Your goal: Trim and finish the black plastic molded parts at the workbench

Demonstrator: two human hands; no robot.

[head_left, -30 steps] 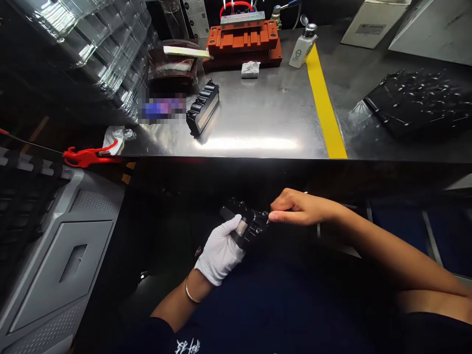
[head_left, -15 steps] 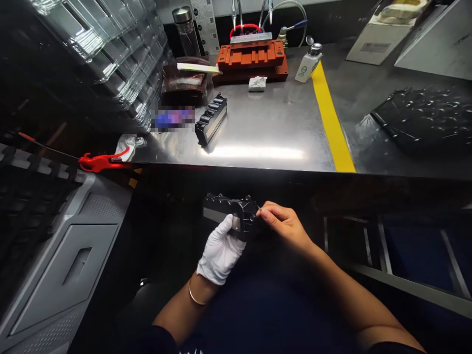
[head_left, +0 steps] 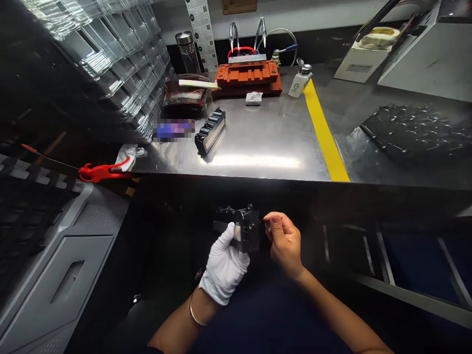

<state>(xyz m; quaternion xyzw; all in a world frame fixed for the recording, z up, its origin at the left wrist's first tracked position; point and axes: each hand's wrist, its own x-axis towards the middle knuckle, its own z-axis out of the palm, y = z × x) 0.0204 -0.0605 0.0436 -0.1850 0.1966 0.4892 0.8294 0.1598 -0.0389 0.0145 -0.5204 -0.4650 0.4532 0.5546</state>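
Black ribbed part (head_left: 239,227) sits below the bench (head_left: 258,142) edge, gripped in the gloved left hand (head_left: 224,263), as the bare right hand (head_left: 283,241) now curls closed, fingertips pinched beside it.

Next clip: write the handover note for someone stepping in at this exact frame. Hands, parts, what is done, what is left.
Left hand, in a white glove, grips a black ridged part below the bench edge.
Right hand, bare, is at the part's right end with fingertips pinched; whether they hold anything is too small to tell.
A second matching black part lies on the steel bench, apart from the orange fixture behind it. A black tray sits right of the yellow stripe.
Done: one part lies on the bench.
Left: the held part is not yet on the bench.
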